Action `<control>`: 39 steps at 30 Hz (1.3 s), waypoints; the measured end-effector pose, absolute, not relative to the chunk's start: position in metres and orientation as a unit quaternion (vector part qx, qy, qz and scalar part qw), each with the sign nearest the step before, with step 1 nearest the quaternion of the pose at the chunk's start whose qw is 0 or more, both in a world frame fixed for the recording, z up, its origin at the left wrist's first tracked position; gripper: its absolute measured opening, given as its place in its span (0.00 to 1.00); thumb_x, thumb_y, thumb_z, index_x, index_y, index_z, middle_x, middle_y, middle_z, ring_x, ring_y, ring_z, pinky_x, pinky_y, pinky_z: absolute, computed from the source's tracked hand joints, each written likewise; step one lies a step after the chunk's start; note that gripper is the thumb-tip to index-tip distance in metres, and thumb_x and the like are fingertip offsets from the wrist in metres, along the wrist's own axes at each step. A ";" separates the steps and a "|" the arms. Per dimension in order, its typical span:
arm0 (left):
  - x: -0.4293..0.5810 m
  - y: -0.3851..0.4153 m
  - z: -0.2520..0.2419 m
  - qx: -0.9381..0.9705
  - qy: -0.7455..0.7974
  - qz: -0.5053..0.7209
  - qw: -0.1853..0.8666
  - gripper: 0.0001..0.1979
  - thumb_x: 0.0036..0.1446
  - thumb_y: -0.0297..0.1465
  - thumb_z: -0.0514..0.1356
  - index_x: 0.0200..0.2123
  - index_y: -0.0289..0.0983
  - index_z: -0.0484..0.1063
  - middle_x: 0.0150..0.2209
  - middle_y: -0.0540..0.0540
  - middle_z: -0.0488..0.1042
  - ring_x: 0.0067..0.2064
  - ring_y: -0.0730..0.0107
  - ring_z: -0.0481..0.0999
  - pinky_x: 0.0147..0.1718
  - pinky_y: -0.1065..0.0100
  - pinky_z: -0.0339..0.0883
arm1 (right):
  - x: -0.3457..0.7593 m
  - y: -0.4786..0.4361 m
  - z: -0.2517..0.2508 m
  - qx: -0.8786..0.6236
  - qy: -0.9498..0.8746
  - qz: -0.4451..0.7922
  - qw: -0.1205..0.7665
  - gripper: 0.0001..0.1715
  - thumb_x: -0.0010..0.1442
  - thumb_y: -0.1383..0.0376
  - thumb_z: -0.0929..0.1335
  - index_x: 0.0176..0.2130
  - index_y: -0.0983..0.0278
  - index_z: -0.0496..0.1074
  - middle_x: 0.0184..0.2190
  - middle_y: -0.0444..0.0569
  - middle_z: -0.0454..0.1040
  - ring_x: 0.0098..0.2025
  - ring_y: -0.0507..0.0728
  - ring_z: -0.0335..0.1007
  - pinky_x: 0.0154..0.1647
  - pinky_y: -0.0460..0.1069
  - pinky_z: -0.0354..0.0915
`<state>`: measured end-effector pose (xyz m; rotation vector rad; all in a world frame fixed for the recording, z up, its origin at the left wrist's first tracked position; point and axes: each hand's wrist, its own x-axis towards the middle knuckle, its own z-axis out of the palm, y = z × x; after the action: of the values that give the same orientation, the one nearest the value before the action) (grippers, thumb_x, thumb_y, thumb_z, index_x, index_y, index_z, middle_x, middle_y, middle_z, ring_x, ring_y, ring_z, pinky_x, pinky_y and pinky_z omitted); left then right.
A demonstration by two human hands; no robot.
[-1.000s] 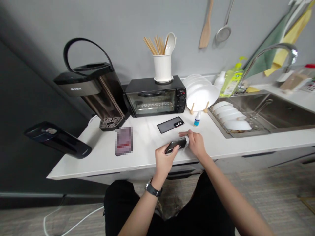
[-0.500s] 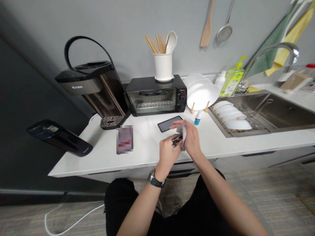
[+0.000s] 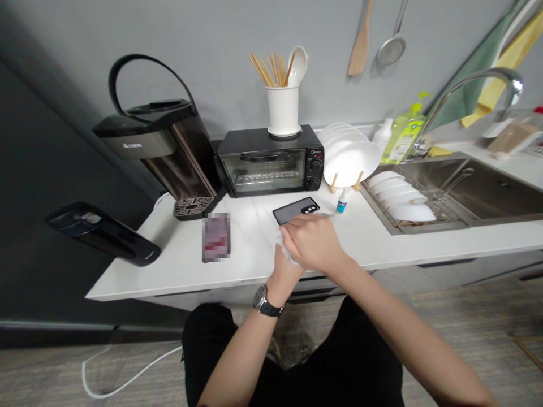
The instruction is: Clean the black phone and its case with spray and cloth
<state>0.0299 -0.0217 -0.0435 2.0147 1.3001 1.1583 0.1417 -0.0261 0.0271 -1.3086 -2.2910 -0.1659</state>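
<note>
My right hand point(image 3: 313, 240) is closed on a white wipe point(image 3: 288, 254), whose edges show beside and below its fingers. It lies over my left hand point(image 3: 291, 270), hiding most of its fingers. My left hand, with a black-strapped watch at its wrist, grips what looks like a phone, now covered by the wipe and the right hand. Just beyond my hands, a black-edged translucent phone case point(image 3: 291, 212) lies flat on the counter, its camera cutouts at the right end. A small white bottle with a blue label point(image 3: 341, 202) stands to the right of it.
A blurred purplish packet point(image 3: 216, 237) and a dark thermos-like object point(image 3: 104, 234) are at left. Behind stand a water dispenser point(image 3: 182, 152), a toaster oven point(image 3: 271, 169) and racked white plates point(image 3: 352, 164). At right, a sink point(image 3: 487, 189) holds a rack of bowls point(image 3: 409, 212).
My right hand has turned over and moved toward me, folding the wipe over the left hand. The dark object seen in the left hand is now covered. The phone case's camera cutouts are uncovered.
</note>
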 end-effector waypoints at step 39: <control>0.071 -0.007 -0.071 0.862 0.444 0.156 0.189 0.20 0.55 0.26 0.63 0.53 0.32 0.72 0.59 0.31 0.66 0.65 0.46 0.63 0.66 0.51 0.62 | 0.210 -0.011 -0.096 -0.640 -0.691 -0.054 0.331 0.15 0.73 0.56 0.62 0.34 0.59 0.67 0.31 0.48 0.72 0.33 0.59 0.66 0.35 0.51 0.58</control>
<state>0.0714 -0.0068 -0.0707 2.4224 1.2495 0.4392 0.2099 -0.0114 -0.0963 -1.6738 -1.8078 -0.1400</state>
